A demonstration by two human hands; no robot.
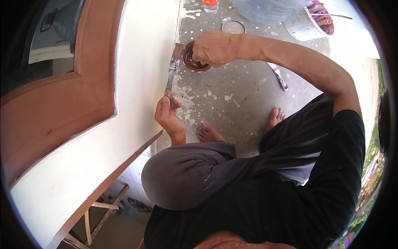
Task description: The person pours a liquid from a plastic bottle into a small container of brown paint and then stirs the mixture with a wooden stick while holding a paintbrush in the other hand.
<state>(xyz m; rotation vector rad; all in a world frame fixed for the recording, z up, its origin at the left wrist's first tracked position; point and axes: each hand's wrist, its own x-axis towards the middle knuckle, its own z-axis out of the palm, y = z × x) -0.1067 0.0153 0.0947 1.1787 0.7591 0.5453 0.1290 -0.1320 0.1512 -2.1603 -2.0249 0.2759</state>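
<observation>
My left hand [169,117] pinches the handle end of a paintbrush [173,68], beside the white wall. Its brown-stained bristles point away from me, next to the rim of a small round can of dark brown paint [188,63]. Over the can's right side is my right hand [215,49], its fingers curled together and reaching down at the opening. What those fingers hold, if anything, is hidden behind the hand. The can stands on the grey floor, and a round lid [233,27] lies just beyond it.
A paint-stained, flat-bladed tool [279,77] lies right of the can. Farther off are a white bucket [300,25] with cloth inside, a large translucent plastic container [265,9] and a red-labelled clear bottle [210,6]. The white wall [143,66] and brown window frame [93,89] rise at left.
</observation>
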